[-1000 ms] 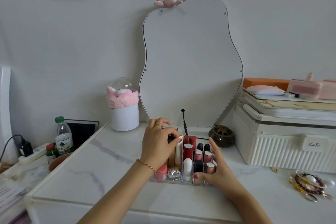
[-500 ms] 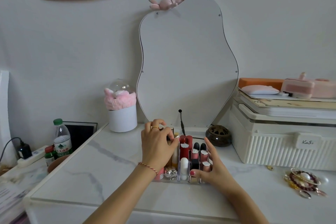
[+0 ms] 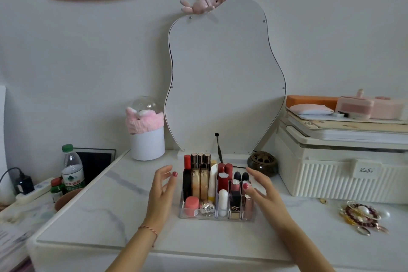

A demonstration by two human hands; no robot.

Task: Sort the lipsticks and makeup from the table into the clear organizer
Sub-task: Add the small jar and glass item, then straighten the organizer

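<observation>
The clear organizer stands on the marble table in front of the mirror, its compartments filled with upright lipsticks and other makeup: gold tubes at the back left, a pink jar and a silver piece at the front left, a white stick and dark cases toward the right. The left hand hovers just beside the organizer's left wall with fingers loosely spread, grasping nothing. The right hand is at the right wall, fingers relaxed and empty; whether they touch the organizer cannot be told. No loose makeup shows on the table near the organizer, so the sorting appears essentially complete. Judged from this, the step in hand is a final check or squaring of the organizer. To do it well, the hands should press lightly on the low walls rather than the tall tubes, which look easy to topple, and keep clear of the bracelets at right.
</observation>
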